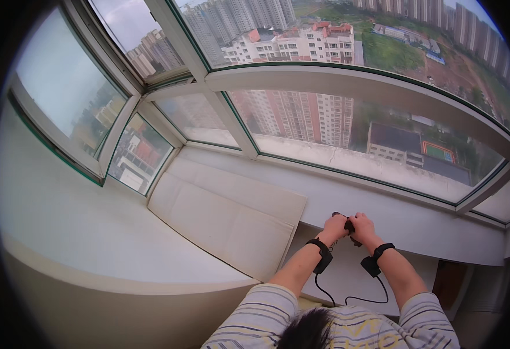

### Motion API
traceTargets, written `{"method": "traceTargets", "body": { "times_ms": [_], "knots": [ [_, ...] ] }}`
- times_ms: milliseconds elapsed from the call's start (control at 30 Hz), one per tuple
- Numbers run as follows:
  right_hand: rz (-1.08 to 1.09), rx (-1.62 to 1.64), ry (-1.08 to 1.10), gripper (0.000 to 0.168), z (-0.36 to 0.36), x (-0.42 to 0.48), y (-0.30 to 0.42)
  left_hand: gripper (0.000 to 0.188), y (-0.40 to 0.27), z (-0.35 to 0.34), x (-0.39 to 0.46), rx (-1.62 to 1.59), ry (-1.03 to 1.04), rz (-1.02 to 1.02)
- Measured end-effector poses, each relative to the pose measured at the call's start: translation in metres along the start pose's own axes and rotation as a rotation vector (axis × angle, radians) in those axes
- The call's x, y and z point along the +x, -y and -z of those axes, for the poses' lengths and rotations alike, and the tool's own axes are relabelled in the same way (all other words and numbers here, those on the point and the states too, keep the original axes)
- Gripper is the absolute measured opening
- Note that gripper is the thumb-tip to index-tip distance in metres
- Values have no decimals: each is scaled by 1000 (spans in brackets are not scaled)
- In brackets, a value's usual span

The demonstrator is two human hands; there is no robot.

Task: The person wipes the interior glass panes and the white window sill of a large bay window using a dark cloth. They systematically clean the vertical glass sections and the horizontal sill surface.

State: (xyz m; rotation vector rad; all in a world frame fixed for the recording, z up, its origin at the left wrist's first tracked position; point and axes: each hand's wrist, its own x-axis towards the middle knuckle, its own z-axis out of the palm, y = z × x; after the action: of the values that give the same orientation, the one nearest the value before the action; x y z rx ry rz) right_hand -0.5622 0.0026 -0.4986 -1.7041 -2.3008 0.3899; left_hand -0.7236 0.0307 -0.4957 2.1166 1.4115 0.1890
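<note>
My left hand (335, 227) and my right hand (363, 227) are close together in front of me, over a white surface (338, 270). Both grip a small dark object (349, 226) between them. Its black ends stick out past the fingers of my left hand and below my right palm. Most of it is hidden by the fingers, so its kind cannot be told. Something thin and ring-like (331, 249) hangs under my left wrist. Each wrist wears a black strap with a small box, the left box (323, 263) and the right box (371, 266), both trailing cables.
A folded beige board (224, 218) lies on the white window sill (325, 205) to the left. White-framed windows (359, 83) rise beyond it, with one sash (69, 96) swung inward at far left. A curved pale wall (106, 244) borders the left side.
</note>
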Motion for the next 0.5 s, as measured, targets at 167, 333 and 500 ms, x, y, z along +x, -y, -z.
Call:
{"method": "traceTargets", "body": {
  "times_ms": [167, 333, 500],
  "knots": [
    [178, 35, -153, 42, 70, 82, 65, 28, 32, 106, 3, -106, -377, -110],
    [589, 1, -615, 54, 208, 174, 168, 46, 19, 278, -8, -111, -1020, -420],
    [839, -164, -996, 36, 301, 254, 256, 57, 5, 414, -12, 81, -1397, -529]
  ]
}}
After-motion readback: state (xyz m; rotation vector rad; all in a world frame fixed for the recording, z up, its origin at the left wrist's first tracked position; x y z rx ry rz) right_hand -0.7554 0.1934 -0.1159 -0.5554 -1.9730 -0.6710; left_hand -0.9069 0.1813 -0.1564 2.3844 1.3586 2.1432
